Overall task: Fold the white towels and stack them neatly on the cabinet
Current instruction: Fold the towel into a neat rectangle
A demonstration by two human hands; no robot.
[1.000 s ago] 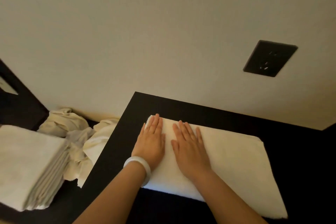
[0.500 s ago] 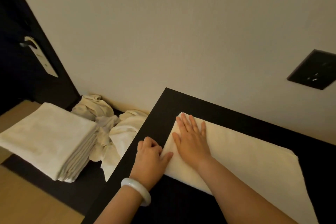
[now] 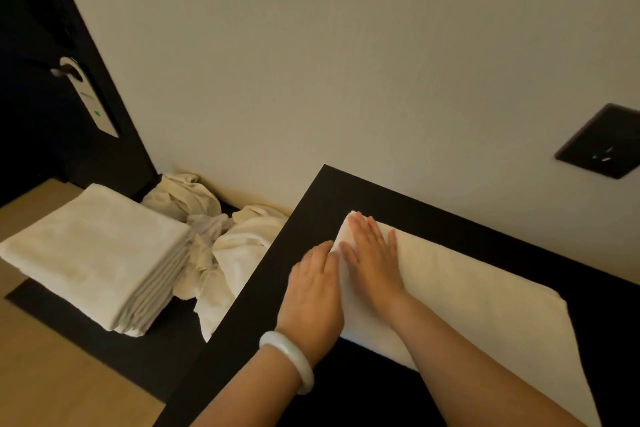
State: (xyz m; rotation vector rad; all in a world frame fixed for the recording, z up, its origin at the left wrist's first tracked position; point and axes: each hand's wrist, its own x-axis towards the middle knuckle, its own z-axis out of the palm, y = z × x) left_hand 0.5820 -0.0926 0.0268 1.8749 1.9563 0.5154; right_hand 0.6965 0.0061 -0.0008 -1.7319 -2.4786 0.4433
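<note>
The white towel (image 3: pixel 467 295) lies folded into a long band on the black bench (image 3: pixel 249 322), running from the middle of the view toward 4 o'clock, with its near long edge close to the bench's front. The right hand (image 3: pixel 372 260) lies flat on the towel's end at 10 o'clock, palm down, its fingers straight and slightly spread, gripping nothing. The left hand (image 3: pixel 315 291) rests just beside it at 9 o'clock, palm down on the bench, its fingers straight and together, with their side touching the towel's short edge; it holds nothing either. A pale bangle (image 3: pixel 289 359) circles the left wrist.

At 9 o'clock from the bench, on a low black platform (image 3: pixel 149 350), stands a neat stack of folded white towels (image 3: pixel 93 253). Between that stack and the bench sits a crumpled heap of unfolded towels (image 3: pixel 235 253), touching both. A dark door with a hanger tag (image 3: pixel 91 100) shows at 10 o'clock, and a dark wall socket (image 3: pixel 601 142) at 3 o'clock.
</note>
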